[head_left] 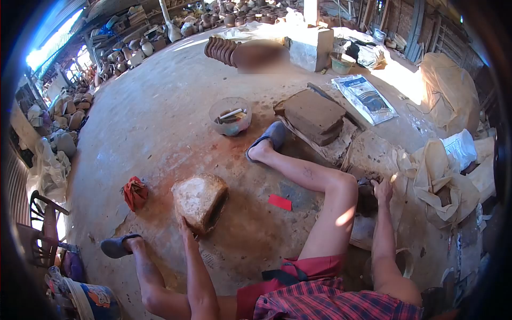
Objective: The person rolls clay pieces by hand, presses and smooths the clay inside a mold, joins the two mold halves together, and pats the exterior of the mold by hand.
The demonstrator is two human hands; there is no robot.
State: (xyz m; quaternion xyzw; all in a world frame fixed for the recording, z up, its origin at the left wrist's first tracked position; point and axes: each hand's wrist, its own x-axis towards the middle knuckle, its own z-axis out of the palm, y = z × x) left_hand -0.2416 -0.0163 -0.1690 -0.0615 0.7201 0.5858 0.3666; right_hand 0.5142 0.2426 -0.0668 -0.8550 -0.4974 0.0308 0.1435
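On the floor between my legs stands a rounded, pale block (198, 198) with brown sides and a dark hollow or shaded face on its right. My left hand (185, 228) lies against its lower left edge, fingers stretched along the surface. Beyond my bent knee, my right hand (382, 191) is at a dark, wet-looking clay lump (367, 200). Its fingers appear curled onto the clay, though the knee and shadow partly hide the contact. A crumpled red-brown cloth (135, 193) lies left of the block, and a flat red piece (280, 202) lies to its right.
Ahead are a clear plastic bowl (230, 128) with tools, a large clay slab (313, 114) and a printed sack (365, 98). Stacked curved clay pieces (220, 50) stand farther back. A bucket (96, 301) is at lower left; crumpled sacking (445, 176) lies at right.
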